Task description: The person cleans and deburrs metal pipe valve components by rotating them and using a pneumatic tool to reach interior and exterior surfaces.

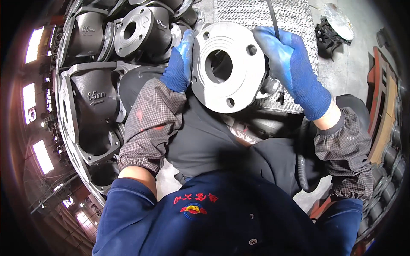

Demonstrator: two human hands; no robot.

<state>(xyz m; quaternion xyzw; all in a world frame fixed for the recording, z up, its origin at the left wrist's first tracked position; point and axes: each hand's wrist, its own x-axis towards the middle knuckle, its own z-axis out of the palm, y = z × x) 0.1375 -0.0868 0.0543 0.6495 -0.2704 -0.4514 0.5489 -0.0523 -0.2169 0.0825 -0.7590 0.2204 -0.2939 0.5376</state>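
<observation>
**Flange face up front, thin rod at its edge**

The grey metal flange (228, 68) sits held up over the lap, its flat round face turned straight toward the camera. A large centre bore opens dark in the middle, and four small bolt holes ring it. The surface looks dull and clean, pale against the dark clothing below. At its upper right rim, a thin dark rod (273, 19) rises up and away, slightly tilted.

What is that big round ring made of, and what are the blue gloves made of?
The ring, held between the left hand and right hand, looks like bare metal: pale grey, dull, smooth face with bolt holes. The gloves look like knitted cloth, perhaps with a rubbery coat on the worn, shiny patches.
</observation>
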